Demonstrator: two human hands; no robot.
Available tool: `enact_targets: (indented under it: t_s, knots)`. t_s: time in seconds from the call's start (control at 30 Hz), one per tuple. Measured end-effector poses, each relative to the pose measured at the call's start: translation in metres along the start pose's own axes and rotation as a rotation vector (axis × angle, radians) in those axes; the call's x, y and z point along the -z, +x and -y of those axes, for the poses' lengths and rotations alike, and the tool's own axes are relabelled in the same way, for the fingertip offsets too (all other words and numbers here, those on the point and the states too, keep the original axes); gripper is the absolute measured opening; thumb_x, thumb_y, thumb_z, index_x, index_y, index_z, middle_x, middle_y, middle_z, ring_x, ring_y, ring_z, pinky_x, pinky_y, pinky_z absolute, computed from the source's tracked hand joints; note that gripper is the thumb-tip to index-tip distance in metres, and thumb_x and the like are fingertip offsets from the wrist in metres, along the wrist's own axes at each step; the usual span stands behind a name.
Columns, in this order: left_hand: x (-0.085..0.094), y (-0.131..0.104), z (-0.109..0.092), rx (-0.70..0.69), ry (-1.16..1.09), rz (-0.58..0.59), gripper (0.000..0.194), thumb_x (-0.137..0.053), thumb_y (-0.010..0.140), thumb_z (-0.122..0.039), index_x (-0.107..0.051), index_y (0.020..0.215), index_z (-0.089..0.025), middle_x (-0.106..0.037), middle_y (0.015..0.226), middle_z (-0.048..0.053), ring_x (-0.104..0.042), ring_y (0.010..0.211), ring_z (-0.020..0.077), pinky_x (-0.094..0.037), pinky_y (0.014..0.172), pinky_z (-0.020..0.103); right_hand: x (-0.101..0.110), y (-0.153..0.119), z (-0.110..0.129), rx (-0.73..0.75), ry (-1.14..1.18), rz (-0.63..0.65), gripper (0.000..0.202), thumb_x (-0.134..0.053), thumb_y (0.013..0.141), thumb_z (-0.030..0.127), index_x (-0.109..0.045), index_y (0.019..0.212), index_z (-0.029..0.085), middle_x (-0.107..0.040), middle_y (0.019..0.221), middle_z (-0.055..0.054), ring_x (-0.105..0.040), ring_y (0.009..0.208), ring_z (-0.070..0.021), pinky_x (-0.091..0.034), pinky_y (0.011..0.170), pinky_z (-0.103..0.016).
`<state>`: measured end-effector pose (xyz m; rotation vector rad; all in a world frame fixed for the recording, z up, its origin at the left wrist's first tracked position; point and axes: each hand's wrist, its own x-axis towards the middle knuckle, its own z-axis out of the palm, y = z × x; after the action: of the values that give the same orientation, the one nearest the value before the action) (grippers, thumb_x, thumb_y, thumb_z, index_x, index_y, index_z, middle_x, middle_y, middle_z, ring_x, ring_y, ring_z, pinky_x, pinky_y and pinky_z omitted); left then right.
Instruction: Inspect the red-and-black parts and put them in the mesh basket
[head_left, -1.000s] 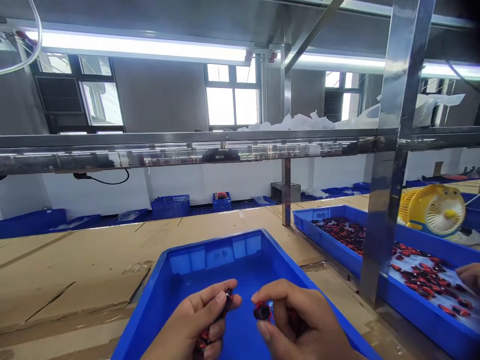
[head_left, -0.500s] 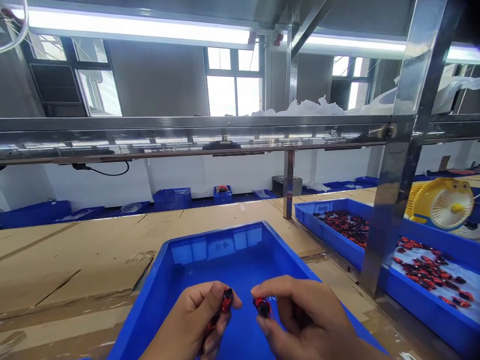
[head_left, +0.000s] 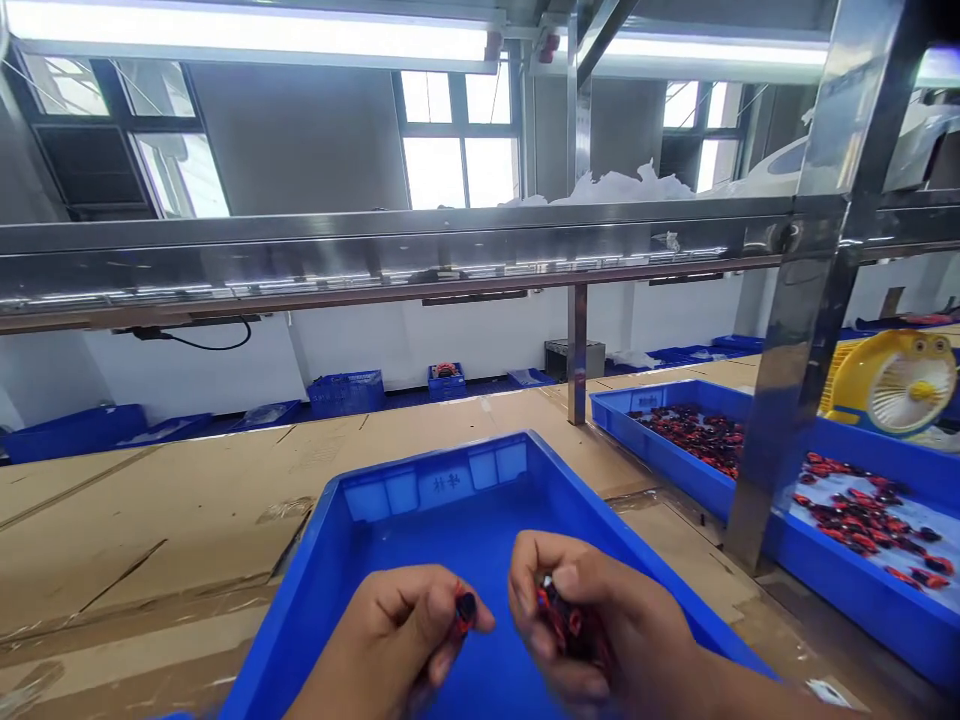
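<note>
My left hand [head_left: 405, 630] pinches a small red-and-black part [head_left: 464, 610] between thumb and fingertips. Curled beside it, my right hand [head_left: 607, 620] holds several red-and-black parts [head_left: 562, 620] in its fingers and palm; how many is hidden. Exactly what kind of parts they are, I cannot make out. Both hands are apart from each other, above a deep blue plastic tray [head_left: 442, 490] whose visible floor is bare blue.
A second blue tray [head_left: 675, 483] on the right holds many loose red-and-black parts [head_left: 862, 515]. A metal post [head_left: 795, 330] rises in front of it. Behind stands a yellow fan [head_left: 892, 385]. Cardboard [head_left: 187, 480] covers the table, and a metal shelf beam [head_left: 375, 250] crosses above.
My right hand has turned and curled; it pinched one part at its fingertips before and now shows several in its grasp. My left hand stays nearly in place. The view has tilted slightly down.
</note>
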<state>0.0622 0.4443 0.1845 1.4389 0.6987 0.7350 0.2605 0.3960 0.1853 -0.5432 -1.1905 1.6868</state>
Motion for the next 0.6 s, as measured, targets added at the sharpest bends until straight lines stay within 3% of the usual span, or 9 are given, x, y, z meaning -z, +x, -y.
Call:
enact_targets:
  t_s: [0.03, 0.1, 0.23, 0.33, 0.5, 0.6]
  knots:
    - [-0.001, -0.002, -0.002, -0.05, 0.048, -0.011, 0.058, -0.063, 0.072, -0.072, -0.071, 0.075, -0.014, -0.041, 0.045, -0.006, -0.03, 0.038, 0.0044, -0.022, 0.039, 0.017, 0.001, 0.002, -0.001, -0.016, 0.037, 0.015, 0.021, -0.055, 0.078, 0.04, -0.056, 0.081, 0.02, -0.05, 0.062, 0.005, -0.026, 0.035, -0.0041, -0.019, 0.032, -0.017]
    - [-0.003, -0.004, -0.006, -0.179, 0.172, -0.038, 0.053, -0.067, 0.071, -0.069, -0.075, 0.075, -0.017, -0.049, 0.05, -0.002, -0.041, 0.047, 0.0073, -0.031, 0.047, 0.018, 0.001, 0.003, -0.004, 0.077, -0.161, -0.032, 0.021, -0.065, 0.081, 0.039, -0.059, 0.09, 0.021, -0.044, 0.061, 0.008, -0.027, 0.039, -0.0036, -0.021, 0.036, -0.016]
    - [-0.001, -0.006, -0.009, -0.369, 0.321, -0.011, 0.033, -0.07, 0.077, -0.055, -0.078, 0.076, -0.023, -0.063, 0.066, 0.002, -0.054, 0.063, 0.0119, -0.04, 0.059, 0.02, -0.002, 0.001, -0.007, 0.544, -0.849, -0.037, 0.048, -0.081, 0.075, 0.03, -0.061, 0.119, 0.03, -0.039, 0.059, 0.011, -0.034, 0.048, -0.0045, -0.027, 0.047, -0.017]
    - [-0.001, -0.007, -0.01, -0.419, 0.329, 0.066, 0.03, -0.067, 0.084, -0.047, -0.077, 0.072, -0.021, -0.061, 0.067, 0.001, -0.051, 0.06, 0.0103, -0.038, 0.056, 0.019, -0.004, -0.003, -0.009, 0.776, -1.154, -0.055, 0.044, -0.071, 0.083, 0.02, -0.058, 0.124, 0.03, -0.045, 0.058, 0.01, -0.042, 0.048, -0.0055, -0.031, 0.048, -0.017]
    - [-0.007, -0.012, -0.011, -0.303, 0.328, 0.059, 0.041, -0.064, 0.082, -0.054, -0.077, 0.072, -0.017, -0.055, 0.06, 0.001, -0.042, 0.055, 0.01, -0.034, 0.053, 0.022, -0.009, -0.007, -0.008, 0.82, -1.26, -0.131, 0.032, -0.07, 0.081, 0.019, -0.062, 0.111, 0.026, -0.046, 0.053, 0.011, -0.041, 0.042, -0.0055, -0.033, 0.044, -0.016]
    - [-0.009, -0.014, -0.011, -0.206, 0.251, 0.047, 0.041, -0.068, 0.079, -0.056, -0.077, 0.084, -0.017, -0.055, 0.059, 0.001, -0.037, 0.051, 0.0083, -0.03, 0.049, 0.022, -0.012, -0.008, -0.006, 0.772, -1.264, -0.183, 0.031, -0.071, 0.076, 0.014, -0.063, 0.104, 0.024, -0.044, 0.052, 0.012, -0.038, 0.039, -0.0043, -0.031, 0.041, -0.015]
